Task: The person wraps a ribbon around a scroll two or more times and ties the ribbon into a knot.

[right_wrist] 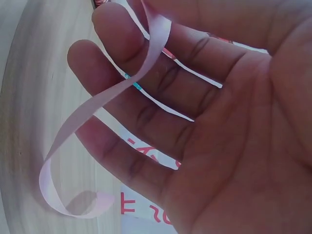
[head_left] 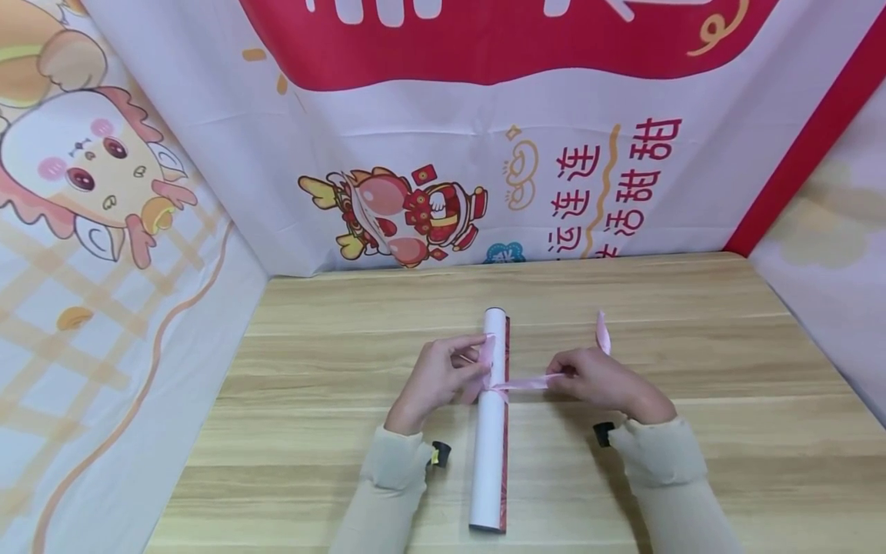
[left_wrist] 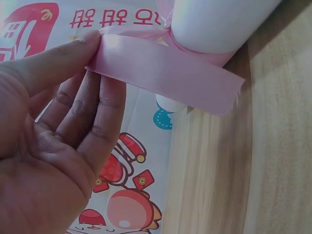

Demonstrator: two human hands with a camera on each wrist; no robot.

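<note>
A white rolled scroll [head_left: 491, 431] with a red edge lies lengthwise on the wooden table [head_left: 332, 431]. A pink ribbon [head_left: 529, 382] is wrapped round its upper part. My left hand [head_left: 443, 377] pinches one ribbon end [left_wrist: 161, 66] between thumb and fingers, right beside the roll [left_wrist: 214, 24]. To the right of the roll, my right hand [head_left: 602, 378] pinches the other ribbon strand [right_wrist: 97, 126] and holds it taut; its loose tail [head_left: 604, 332] sticks up behind the hand.
Printed cloth banners [head_left: 443, 154] with cartoon figures wall the table at the back and on both sides. Bare wood shows around the roll, left, right and behind it.
</note>
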